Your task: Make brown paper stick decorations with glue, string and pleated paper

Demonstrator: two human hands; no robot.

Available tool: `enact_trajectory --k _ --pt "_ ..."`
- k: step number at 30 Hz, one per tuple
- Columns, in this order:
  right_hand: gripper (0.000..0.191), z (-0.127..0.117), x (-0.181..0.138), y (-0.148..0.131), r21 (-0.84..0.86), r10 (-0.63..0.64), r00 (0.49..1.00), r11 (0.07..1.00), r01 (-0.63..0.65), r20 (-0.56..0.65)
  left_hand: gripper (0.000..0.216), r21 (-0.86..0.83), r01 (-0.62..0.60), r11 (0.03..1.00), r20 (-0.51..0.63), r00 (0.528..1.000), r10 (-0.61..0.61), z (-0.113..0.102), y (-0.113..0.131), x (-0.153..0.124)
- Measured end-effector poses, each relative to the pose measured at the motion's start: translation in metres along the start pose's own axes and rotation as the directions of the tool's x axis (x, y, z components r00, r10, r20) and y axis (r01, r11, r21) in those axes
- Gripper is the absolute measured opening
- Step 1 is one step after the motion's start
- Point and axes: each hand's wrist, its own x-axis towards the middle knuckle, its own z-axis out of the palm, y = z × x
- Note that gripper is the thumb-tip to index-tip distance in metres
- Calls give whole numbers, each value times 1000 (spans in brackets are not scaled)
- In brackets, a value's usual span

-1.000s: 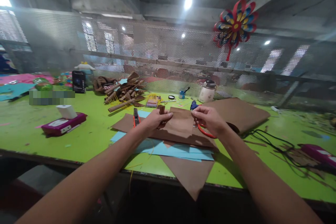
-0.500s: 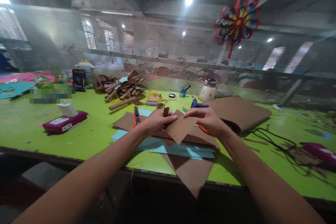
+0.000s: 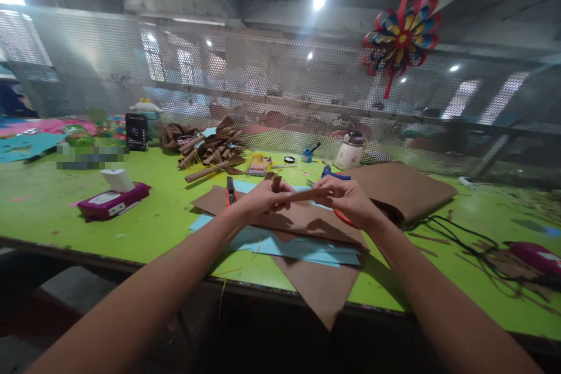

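Observation:
My left hand [image 3: 268, 198] and my right hand [image 3: 346, 197] are both closed on a small piece of brown paper [image 3: 309, 194], seen nearly edge-on between them. A bunched bit of brown paper [image 3: 274, 180] sticks up by my left thumb; how it is gripped is hidden. Below my hands lie brown sheets [image 3: 284, 219] over light blue paper strips [image 3: 307, 250]. Another brown sheet [image 3: 315, 289] hangs past the table edge with its corner down. Orange-handled pliers [image 3: 231, 191] rest just beyond my left wrist. A blue glue gun [image 3: 333, 174] lies behind my right hand.
On the green table [image 3: 162, 222], a purple tissue pack [image 3: 114, 201] stands left. Behind are rolled brown paper pieces [image 3: 214, 149], a phone [image 3: 137, 131] and a white jug [image 3: 350, 151]. Folded brown paper [image 3: 403, 187], black cables [image 3: 456, 239] and another purple pack [image 3: 537, 257] lie right.
The small brown paper has tilted from showing its flat face to nearly edge-on. My right hand has turned slightly with it, and the view has shifted a little.

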Motion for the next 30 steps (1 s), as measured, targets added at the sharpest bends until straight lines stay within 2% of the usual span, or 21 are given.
enact_trajectory --k 4,8,11,15,21,25,30 --pt "24 0 2 3 121 79 993 990 -68 -83 22 -11 4 1000 -66 998 -5 -1 -3 2" --pt "20 0 1 2 181 175 984 970 -165 -41 25 -82 -9 997 -68 998 3 -1 -3 2" --pt "19 0 1 0 209 198 979 960 -186 -39 31 -139 -27 990 -68 998 18 -2 -2 2" --pt "15 -1 1 1 282 178 984 945 -168 -9 34 -87 -48 995 -43 998 45 0 -1 1" --pt "15 3 -1 -1 386 179 976 898 -213 122 29 -50 -45 998 -47 998 42 1 -1 0" --pt "21 7 -1 0 372 214 965 892 -257 153 30 -98 -45 994 2 999 46 -1 0 1" --pt "28 6 -1 6 283 262 963 921 -269 64 28 -129 -60 990 70 995 70 -2 1 -1"
